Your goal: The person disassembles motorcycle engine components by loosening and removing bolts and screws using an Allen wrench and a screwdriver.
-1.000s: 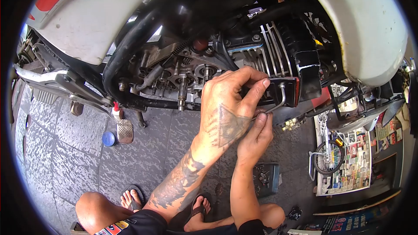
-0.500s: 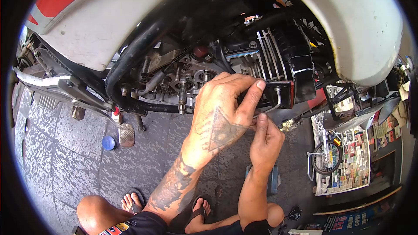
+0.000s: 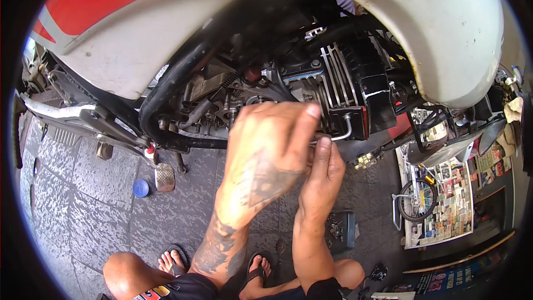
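Observation:
An L-shaped hex key [image 3: 349, 128] has its short end at the black plate [image 3: 361, 122] on the side of the motorcycle engine's finned cylinder [image 3: 336, 78]. Its long arm runs left to my right hand [image 3: 321, 180], whose thumb and fingers are closed on it. My left hand [image 3: 261, 155], tattooed and slightly blurred, is just left of my right hand, in front of the opened engine side. Its fingers are curled; whatever they hold is hidden behind the hand. Partly visible past it are exposed engine parts [image 3: 222, 108].
A black frame tube [image 3: 158, 91] curves around the engine under white and red bodywork [image 3: 116, 16]. On the floor lie a blue cap [image 3: 141, 188] and a blue-grey tray [image 3: 348, 230] of small parts. A poster with a wheel picture [image 3: 438, 205] stands at the right.
Both hands have shifted left in view, the left one more, opening a gap beside the plate. More of the hex key's long arm shows. The camera view has also shifted slightly.

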`<state>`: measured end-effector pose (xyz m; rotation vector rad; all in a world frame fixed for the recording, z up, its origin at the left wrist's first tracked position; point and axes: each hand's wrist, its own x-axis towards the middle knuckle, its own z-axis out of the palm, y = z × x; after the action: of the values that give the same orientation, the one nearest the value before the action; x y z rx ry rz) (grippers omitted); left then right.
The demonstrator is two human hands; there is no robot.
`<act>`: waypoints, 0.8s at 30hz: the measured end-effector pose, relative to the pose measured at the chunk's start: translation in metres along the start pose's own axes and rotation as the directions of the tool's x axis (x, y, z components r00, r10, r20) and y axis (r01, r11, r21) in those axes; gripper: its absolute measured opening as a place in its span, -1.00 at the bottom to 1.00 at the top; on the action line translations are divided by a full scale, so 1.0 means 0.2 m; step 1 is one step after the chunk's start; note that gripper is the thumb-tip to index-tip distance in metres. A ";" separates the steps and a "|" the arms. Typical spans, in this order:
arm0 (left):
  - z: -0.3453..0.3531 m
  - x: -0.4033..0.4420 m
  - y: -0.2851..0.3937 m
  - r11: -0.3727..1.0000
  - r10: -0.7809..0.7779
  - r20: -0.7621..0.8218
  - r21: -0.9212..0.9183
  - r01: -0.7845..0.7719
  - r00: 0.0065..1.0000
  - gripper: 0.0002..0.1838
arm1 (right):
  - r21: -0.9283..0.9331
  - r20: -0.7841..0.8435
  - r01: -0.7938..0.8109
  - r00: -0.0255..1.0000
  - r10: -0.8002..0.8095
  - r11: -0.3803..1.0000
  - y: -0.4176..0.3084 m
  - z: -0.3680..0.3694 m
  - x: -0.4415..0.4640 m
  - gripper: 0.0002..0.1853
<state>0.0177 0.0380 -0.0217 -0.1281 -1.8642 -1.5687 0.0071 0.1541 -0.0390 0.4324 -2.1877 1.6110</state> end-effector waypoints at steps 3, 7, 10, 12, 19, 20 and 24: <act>-0.04 -0.06 -0.06 0.989 -0.140 -0.137 0.039 0.146 0.981 -0.63 | 0.314 0.106 -0.215 0.976 0.191 0.925 -0.03 0.02 -0.01 -0.56; -0.10 -0.14 -0.11 0.877 -0.466 -0.055 0.104 0.469 0.883 -0.63 | 0.366 0.137 -0.230 0.972 0.192 0.902 -0.04 0.04 0.00 -0.52; -0.14 -0.17 -0.21 0.801 -0.596 0.157 0.049 0.597 0.787 -0.53 | 0.362 0.166 -0.238 0.968 0.189 0.901 -0.05 0.04 0.01 -0.51; -0.16 -0.17 -0.25 0.764 -0.603 0.246 -0.093 0.638 0.759 -0.52 | 0.349 0.188 -0.235 0.966 0.178 0.907 -0.06 0.03 0.01 -0.50; -0.15 -0.16 -0.21 0.550 -0.572 0.240 -0.598 0.584 0.784 -0.56 | 0.200 0.207 -0.173 0.970 0.131 0.964 -0.04 -0.07 0.07 -0.59; -0.15 -0.15 -0.20 0.562 -0.551 0.202 -0.628 0.539 0.810 -0.56 | 0.198 0.203 -0.174 0.970 0.133 0.965 -0.04 -0.07 0.08 -0.59; -0.17 -0.10 -0.10 0.628 -0.543 0.094 -0.614 0.478 0.835 -0.56 | 0.430 0.171 -0.183 0.978 0.119 0.884 -0.07 -0.03 0.09 -0.63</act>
<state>0.0377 0.0091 -0.0471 0.2206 -1.2782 -2.5081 -0.0011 0.1545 -0.0169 0.5253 -1.9763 2.2430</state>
